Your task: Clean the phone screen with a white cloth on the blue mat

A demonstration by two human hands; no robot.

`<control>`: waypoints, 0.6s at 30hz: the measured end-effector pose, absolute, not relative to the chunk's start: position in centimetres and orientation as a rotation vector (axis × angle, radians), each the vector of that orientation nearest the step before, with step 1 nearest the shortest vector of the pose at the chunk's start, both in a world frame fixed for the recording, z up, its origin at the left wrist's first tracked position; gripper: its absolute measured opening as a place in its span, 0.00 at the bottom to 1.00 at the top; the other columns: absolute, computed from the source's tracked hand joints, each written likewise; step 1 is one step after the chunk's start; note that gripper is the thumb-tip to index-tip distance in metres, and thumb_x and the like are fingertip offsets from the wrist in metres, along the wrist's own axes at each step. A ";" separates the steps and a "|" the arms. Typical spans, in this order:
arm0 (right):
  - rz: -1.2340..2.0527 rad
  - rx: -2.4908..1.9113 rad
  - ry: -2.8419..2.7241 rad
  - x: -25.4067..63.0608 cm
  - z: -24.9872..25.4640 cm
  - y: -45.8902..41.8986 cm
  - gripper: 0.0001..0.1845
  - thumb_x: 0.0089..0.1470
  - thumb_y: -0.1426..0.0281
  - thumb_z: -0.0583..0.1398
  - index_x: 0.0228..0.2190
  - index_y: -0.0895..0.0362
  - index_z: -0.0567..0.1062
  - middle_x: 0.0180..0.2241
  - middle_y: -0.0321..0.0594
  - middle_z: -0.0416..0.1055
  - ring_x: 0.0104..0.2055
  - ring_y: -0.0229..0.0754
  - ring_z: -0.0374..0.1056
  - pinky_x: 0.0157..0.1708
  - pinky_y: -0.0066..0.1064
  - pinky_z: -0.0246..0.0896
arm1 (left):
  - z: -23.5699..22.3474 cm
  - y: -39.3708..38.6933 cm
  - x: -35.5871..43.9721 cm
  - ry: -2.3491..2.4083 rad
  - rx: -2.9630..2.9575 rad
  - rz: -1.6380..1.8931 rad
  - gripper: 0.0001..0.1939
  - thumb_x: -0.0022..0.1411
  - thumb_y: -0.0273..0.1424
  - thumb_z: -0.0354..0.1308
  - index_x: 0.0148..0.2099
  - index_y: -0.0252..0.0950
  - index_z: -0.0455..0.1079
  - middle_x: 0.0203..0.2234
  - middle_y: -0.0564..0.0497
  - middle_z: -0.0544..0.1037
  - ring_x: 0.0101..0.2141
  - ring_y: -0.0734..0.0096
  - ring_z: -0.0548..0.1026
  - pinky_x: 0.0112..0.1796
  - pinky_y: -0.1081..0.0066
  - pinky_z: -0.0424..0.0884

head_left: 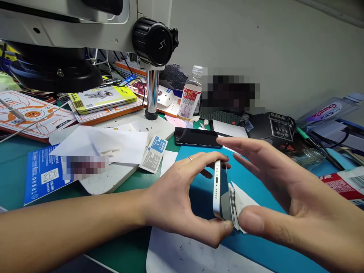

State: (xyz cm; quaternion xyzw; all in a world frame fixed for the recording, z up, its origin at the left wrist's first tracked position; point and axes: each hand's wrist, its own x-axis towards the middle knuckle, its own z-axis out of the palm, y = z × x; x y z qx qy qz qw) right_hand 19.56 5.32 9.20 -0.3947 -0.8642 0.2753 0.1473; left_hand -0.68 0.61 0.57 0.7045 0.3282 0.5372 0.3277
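Observation:
On edge above the blue mat [250, 178], a smartphone [217, 189] with a silver frame is gripped in my left hand [182, 193]. Its bottom edge, with the charging port and speaker holes, faces me, and the dark glass side points right. My left fingers and thumb clasp its two long edges. To the right of it, my right hand [284, 193] is open, thumb and fingers wide apart. Beside that thumb is a white, partly dark-patterned piece [237, 206], perhaps paper or film; I cannot tell whether the thumb touches it.
A dark phone [196, 137] lies behind my hands. Two wipe packets [153, 154] and white paper [119, 144] rest on the microscope's base [110, 180]. The microscope's post [152, 93] stands at the back left. Nearby are a labelled bottle [190, 96] and a black device [270, 129].

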 end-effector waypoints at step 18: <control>0.369 -0.971 -2.694 19.1 10.2 4.3 0.36 0.50 0.50 0.66 0.58 0.43 0.67 0.56 0.38 0.73 0.52 0.55 0.73 0.44 0.40 0.76 | 0.2 0.4 -0.7 0.940 1.795 1.322 0.43 0.47 0.26 0.71 0.64 0.42 0.60 0.59 0.50 0.72 0.58 0.58 0.72 0.60 0.67 0.67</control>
